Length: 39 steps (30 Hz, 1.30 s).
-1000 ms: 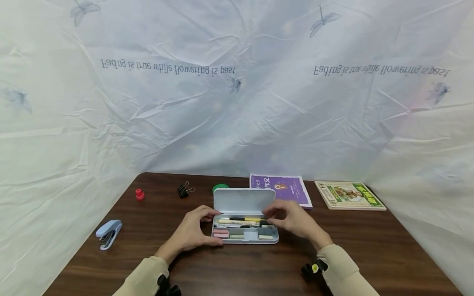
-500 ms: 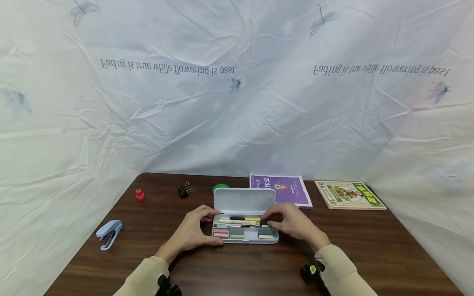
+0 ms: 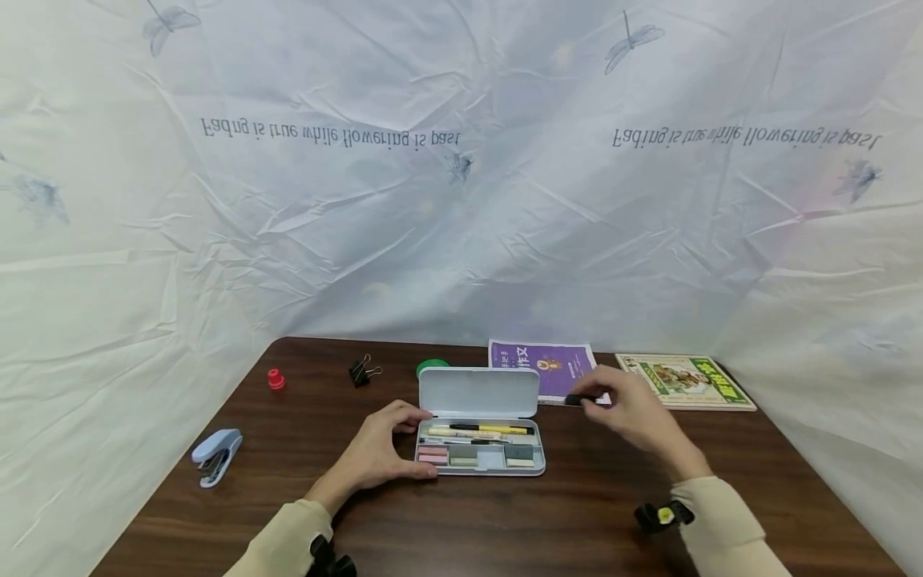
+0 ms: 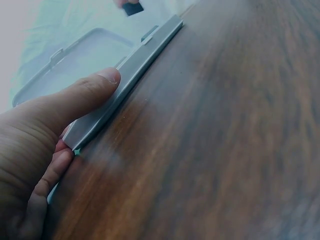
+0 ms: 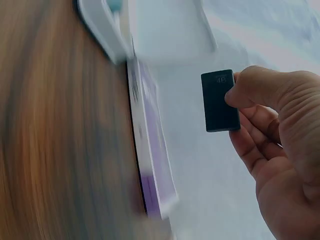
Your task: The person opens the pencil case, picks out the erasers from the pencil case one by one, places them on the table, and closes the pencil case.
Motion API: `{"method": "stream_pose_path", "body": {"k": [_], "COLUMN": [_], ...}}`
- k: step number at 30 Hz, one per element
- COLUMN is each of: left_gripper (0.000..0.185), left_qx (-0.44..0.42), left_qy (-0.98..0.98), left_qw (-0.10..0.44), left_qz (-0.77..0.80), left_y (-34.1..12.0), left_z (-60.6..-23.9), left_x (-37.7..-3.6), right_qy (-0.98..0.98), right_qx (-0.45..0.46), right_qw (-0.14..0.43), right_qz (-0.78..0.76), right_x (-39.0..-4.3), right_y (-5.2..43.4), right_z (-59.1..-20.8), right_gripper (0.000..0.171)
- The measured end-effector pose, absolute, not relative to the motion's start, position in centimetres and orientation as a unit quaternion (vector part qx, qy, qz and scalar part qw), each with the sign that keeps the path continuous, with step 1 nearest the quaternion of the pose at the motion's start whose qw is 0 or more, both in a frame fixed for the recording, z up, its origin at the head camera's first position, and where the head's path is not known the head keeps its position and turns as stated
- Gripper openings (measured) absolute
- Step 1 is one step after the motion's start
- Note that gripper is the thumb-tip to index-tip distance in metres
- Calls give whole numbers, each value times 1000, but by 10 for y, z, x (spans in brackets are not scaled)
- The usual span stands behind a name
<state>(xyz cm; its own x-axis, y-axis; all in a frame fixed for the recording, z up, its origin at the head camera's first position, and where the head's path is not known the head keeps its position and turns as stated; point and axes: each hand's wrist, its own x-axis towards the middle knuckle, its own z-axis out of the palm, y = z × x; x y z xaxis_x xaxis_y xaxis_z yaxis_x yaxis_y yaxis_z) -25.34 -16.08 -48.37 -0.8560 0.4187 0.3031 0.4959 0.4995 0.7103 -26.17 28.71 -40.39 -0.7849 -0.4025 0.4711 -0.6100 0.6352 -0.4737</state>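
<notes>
Your right hand (image 3: pixel 634 413) pinches a small black eraser (image 5: pixel 220 100) between thumb and fingertips; the eraser juts out to the left of the grip, held in the air right of the case (image 3: pixel 481 457), over the near edge of the purple book (image 3: pixel 544 365). In the right wrist view it sits in the upper middle of the frame, marked "4B". Your left hand (image 3: pixel 378 449) grips the left end of the case, thumb (image 4: pixel 95 90) along its near rim, fingers curled round the far corner.

The one case stands open at centre frame, lid (image 3: pixel 479 393) upright. Inside lie several pens, one yellow (image 3: pixel 497 429), and a row of small blocks at the front. There are two books: the purple one and a green-and-cream one (image 3: pixel 681 381) to its right. At left you have one stapler (image 3: pixel 215 455), one red cap (image 3: pixel 276 379), one binder clip (image 3: pixel 363 372), and one green disc (image 3: pixel 430 367) behind the lid.

Everything rests on a dark wood table (image 3: pixel 461 521). A creased white sheet (image 3: pixel 461 200), printed with dragonflies and mirrored lettering, closes in the back and both sides.
</notes>
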Motion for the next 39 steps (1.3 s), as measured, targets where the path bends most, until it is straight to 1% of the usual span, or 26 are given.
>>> {"method": "stream_pose_path", "body": {"k": [4,6,10,15,19,24,28,32,35,39], "left_gripper": [80,79,80,80,79,80,79,80,80,80], "left_qx": [-264,-264,-265,-266,-264,-268,-265,-259,-259,-263], "left_qy": [-866,-866,-866,-865,-865,-862,-863,-867,-868,-865], "left_qw": [46,48,55,51,45,50,51,46,44,47], "left_qz": [-423,-422,-420,-422,-425,-427,-426,-423,-422,-424], "left_y": [-162,-164,-166,-165,-163,-162,-162,-162,-161,-161], "left_z": [-482,-482,-482,-483,-483,-483,-484,-485,-485,-483], "left_x": [-253,-253,-254,-254,-254,-255,-254,-254,-253,-254], "right_qy": [-908,-916,-927,-941,-948,-949,-950,-951,-945,-924], "right_qx": [235,210,177,158,157,175,189,188,190,205], "right_qw": [180,180,165,150,142,108,82,67,76,114], "right_qz": [296,290,287,259,237,238,235,236,255,301], "right_x": [-253,-250,-246,-247,-249,-250,-251,-250,-249,-249], "right_y": [324,338,356,368,373,376,378,377,371,352], "right_z": [-406,-409,-419,-434,-441,-441,-440,-437,-430,-414], "right_gripper": [34,33,30,28,31,35,34,30,25,26]}}
